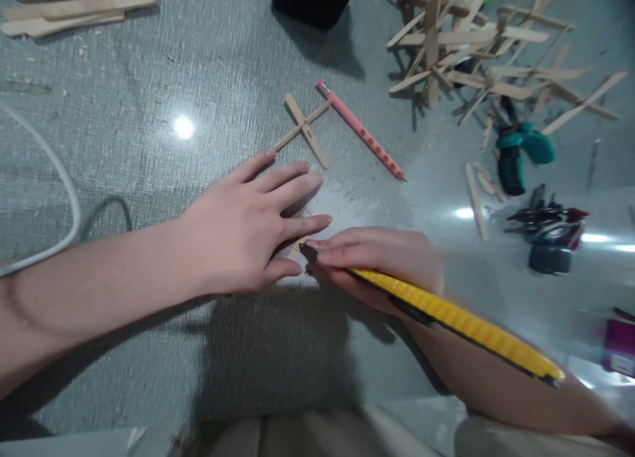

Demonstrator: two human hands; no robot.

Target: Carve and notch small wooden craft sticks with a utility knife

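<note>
My right hand (pixel 380 258) is closed around a yellow utility knife (pixel 446 311), gripping it near the blade end. The blade tip meets a small wooden stick piece (pixel 296 249) on the tabletop. My left hand (pixel 243 222) lies flat with its fingers spread, the thumb and index finger on either side of that piece; most of the piece is hidden beneath the hand. Just past my left fingertips is a cross made of two wooden craft sticks (pixel 310 136), one with a slot near its middle. A pink pencil (pixel 364 133) touches the end of one arm of the cross.
Crossed craft sticks (pixel 459 37) are heaped at the upper right. Below them are teal-handled pliers (pixel 510 159), stick offcuts (pixel 476 199) and a dark clip-like tool (pixel 550 235). Loose sticks (pixel 82 7) lie upper left, a black container (pixel 312 0) at the top, a white cable (pixel 67 179) left.
</note>
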